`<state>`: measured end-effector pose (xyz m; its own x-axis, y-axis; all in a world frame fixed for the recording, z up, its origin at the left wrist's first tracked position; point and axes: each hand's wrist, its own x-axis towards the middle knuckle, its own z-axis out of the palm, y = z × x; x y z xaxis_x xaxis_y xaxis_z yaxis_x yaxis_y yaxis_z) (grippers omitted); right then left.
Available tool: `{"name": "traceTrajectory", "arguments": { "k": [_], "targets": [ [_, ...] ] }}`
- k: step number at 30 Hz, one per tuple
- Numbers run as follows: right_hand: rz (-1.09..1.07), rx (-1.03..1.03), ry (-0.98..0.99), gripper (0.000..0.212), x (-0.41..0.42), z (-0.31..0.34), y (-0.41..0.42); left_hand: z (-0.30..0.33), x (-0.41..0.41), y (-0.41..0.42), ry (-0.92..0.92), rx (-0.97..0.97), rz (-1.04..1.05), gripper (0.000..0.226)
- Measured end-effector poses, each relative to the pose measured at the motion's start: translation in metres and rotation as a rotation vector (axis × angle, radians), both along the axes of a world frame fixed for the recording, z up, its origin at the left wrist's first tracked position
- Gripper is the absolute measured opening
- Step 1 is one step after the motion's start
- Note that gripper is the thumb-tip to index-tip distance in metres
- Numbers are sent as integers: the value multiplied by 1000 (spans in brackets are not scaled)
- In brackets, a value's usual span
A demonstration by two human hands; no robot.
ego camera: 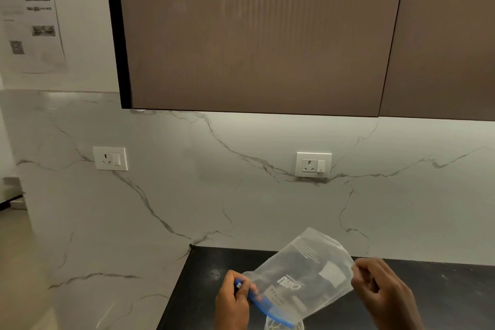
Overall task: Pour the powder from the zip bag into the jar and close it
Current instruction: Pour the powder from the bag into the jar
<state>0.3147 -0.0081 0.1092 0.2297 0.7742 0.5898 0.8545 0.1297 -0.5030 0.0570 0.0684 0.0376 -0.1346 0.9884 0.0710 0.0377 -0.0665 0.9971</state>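
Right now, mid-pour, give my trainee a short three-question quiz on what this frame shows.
1. True or false: the zip bag is tilted with its blue zip edge lowest, over the jar.
2. Which hand has its grip at the zip end? A) left hand B) right hand
3. How many wall sockets show on the marble backsplash?

Key
1. True; the jar mouth sits just under the zip edge at the bottom of the frame.
2. A; the right hand pinches the raised far end.
3. Two: the left socket and the right socket.
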Motion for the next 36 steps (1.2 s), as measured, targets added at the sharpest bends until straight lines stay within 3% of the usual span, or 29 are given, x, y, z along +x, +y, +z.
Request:
{"name": "traceTrajectory", "arguments": {
  "k": [16, 25, 36],
  "targets": [
    [79, 26, -21, 17, 14, -12, 1, 0, -3, -15, 167, 110, 10, 18],
    [92, 112, -68, 6, 18, -11, 0, 0, 0, -17, 165, 96, -20, 12],
    [123, 79, -48, 8, 17, -19, -6, -2, -3, -20, 189, 89, -16, 13]
  ]
}}
